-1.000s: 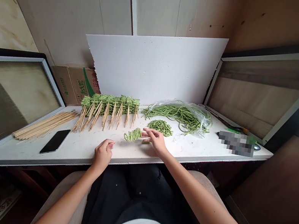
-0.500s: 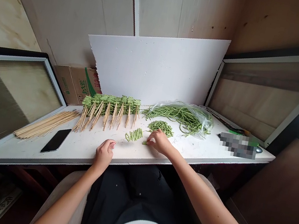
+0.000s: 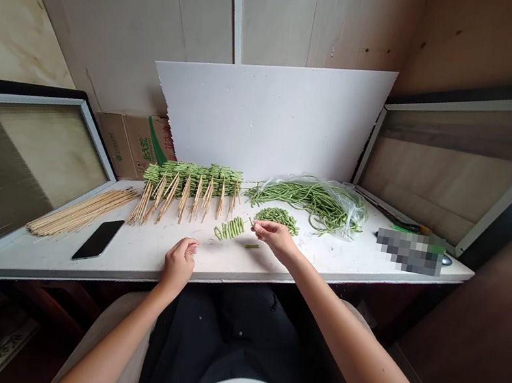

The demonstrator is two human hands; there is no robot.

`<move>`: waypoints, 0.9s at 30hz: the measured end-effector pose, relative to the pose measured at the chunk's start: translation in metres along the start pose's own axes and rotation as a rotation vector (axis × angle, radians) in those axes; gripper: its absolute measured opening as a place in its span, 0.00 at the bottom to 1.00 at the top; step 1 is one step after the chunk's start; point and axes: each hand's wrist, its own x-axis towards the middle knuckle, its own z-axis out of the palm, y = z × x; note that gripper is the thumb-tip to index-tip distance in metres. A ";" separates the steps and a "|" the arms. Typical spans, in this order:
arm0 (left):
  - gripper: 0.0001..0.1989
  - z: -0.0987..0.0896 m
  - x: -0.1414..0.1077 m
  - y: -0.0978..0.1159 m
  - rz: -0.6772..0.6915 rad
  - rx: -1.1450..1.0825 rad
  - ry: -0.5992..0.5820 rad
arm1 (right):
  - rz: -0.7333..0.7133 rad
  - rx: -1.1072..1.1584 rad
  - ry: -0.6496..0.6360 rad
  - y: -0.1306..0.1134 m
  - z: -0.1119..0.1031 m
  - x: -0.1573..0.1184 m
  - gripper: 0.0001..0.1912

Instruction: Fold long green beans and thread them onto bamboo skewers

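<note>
My left hand [image 3: 179, 261] is closed above the table's front edge, its fingers curled; a thin skewer seems to run from it toward a row of cut green bean pieces [image 3: 230, 229]. My right hand [image 3: 274, 237] pinches a small green bean piece [image 3: 251, 222] just right of that row. One loose bean piece [image 3: 252, 246] lies on the table below my right fingers. Behind my right hand sits a pile of short bean pieces [image 3: 278, 218].
Finished bean skewers [image 3: 192, 181] are stacked at the back left. Bare skewers [image 3: 81, 211] and a phone [image 3: 98, 240] lie on the left of the white table [image 3: 213, 266]. Long beans [image 3: 307, 199] in clear plastic are behind, with a blurred object [image 3: 408, 251] at right.
My right hand has lifted slightly from the tabletop with a bean piece between its fingers, uncovering a loose piece below. My left hand has hardly moved.
</note>
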 end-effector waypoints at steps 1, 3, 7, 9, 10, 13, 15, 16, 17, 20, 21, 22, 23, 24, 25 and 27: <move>0.11 0.000 0.000 0.000 0.000 -0.003 0.000 | 0.031 0.073 -0.008 0.001 0.002 0.000 0.18; 0.11 0.000 0.000 0.000 0.000 -0.005 0.001 | 0.078 0.185 -0.017 0.002 0.004 -0.001 0.18; 0.10 0.001 -0.001 -0.001 0.013 -0.009 -0.007 | 0.110 0.285 -0.071 0.000 0.005 -0.005 0.17; 0.11 0.001 -0.001 -0.002 0.020 -0.010 -0.017 | 0.118 0.292 -0.126 -0.001 0.006 -0.007 0.17; 0.11 0.001 -0.001 -0.002 0.022 -0.010 -0.021 | 0.121 0.291 -0.150 -0.001 0.006 -0.008 0.17; 0.11 0.001 -0.002 -0.002 0.026 -0.011 -0.026 | 0.118 0.297 -0.189 -0.001 0.008 -0.010 0.18; 0.11 0.001 -0.001 -0.002 0.027 -0.013 -0.026 | 0.107 0.311 -0.199 0.000 0.010 -0.011 0.18; 0.11 0.001 -0.001 -0.002 0.027 -0.013 -0.025 | 0.103 0.315 -0.200 0.000 0.010 -0.011 0.18; 0.11 0.001 -0.001 -0.002 0.028 -0.014 -0.025 | 0.102 0.317 -0.197 -0.001 0.011 -0.011 0.18; 0.11 0.001 -0.001 -0.002 0.032 -0.017 -0.026 | 0.107 0.315 -0.159 -0.002 0.012 -0.012 0.18; 0.11 0.001 -0.001 -0.002 0.031 -0.018 -0.027 | 0.109 0.310 -0.145 -0.001 0.012 -0.012 0.18; 0.11 0.001 -0.001 -0.002 0.030 -0.019 -0.029 | 0.106 0.300 -0.130 -0.001 0.013 -0.012 0.18; 0.11 0.001 -0.001 -0.002 0.029 -0.018 -0.030 | 0.100 0.286 -0.113 0.000 0.013 -0.012 0.19; 0.11 0.001 -0.001 -0.002 0.026 -0.018 -0.031 | 0.091 0.266 -0.098 0.000 0.014 -0.011 0.20; 0.11 0.001 -0.001 -0.001 0.024 -0.018 -0.033 | 0.079 0.241 -0.082 0.001 0.014 -0.011 0.20; 0.12 0.001 -0.001 -0.001 0.025 -0.015 -0.034 | 0.039 0.183 -0.051 0.003 0.016 -0.012 0.21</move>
